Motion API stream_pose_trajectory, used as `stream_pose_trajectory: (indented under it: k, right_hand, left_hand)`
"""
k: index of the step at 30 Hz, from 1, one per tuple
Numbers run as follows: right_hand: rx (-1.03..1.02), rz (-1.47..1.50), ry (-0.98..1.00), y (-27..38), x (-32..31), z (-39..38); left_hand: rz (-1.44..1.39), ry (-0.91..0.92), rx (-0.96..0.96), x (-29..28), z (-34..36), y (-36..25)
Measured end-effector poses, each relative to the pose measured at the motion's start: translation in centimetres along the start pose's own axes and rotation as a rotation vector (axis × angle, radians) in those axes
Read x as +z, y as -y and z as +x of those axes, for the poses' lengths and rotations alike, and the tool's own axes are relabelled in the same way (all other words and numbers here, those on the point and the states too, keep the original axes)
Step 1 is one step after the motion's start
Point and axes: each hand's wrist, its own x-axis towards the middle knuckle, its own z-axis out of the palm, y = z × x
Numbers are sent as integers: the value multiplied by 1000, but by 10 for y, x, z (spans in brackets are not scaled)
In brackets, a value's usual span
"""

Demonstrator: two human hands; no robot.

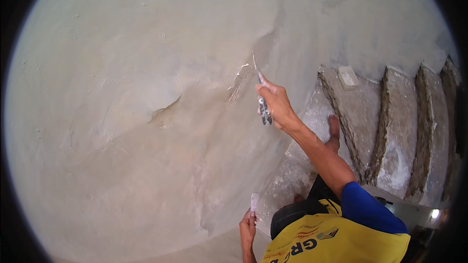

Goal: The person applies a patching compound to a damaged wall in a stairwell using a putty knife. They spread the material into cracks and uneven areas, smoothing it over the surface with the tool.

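Observation:
My right hand (275, 102) is closed round the dark, putty-spattered handle of a putty knife (264, 109). Its thin blade is seen nearly edge-on and lies at the plastered wall (122, 156), though the exact contact is hard to tell. Just left of the blade is a ridged smear of wet putty (239, 84). Low in the picture, my left hand (247, 229) grips a small scraper (254, 203) with its pale, coated blade pointing up. That hand is near the wall's lower part, and its handle is mostly hidden by the fingers.
Rough concrete steps (402, 131) rise at the right, with crumbly edges. A whitish rectangular container (348, 78) rests on one step against the wall. My bare foot (334, 125) stands beside the steps. Cracks and a raised edge (165, 108) mark the wall's uneven surface.

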Motion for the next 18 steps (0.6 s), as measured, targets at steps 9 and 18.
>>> stream_pose_trajectory:
  k: [9,18]
  right_hand:
    - [20,-145,187,-6,14,-58]
    - [-41,-273,217,-51,51,-76]
  left_hand:
    - [34,39,12,-4,7,19]
    - [-69,5,-38,-1,7,15]
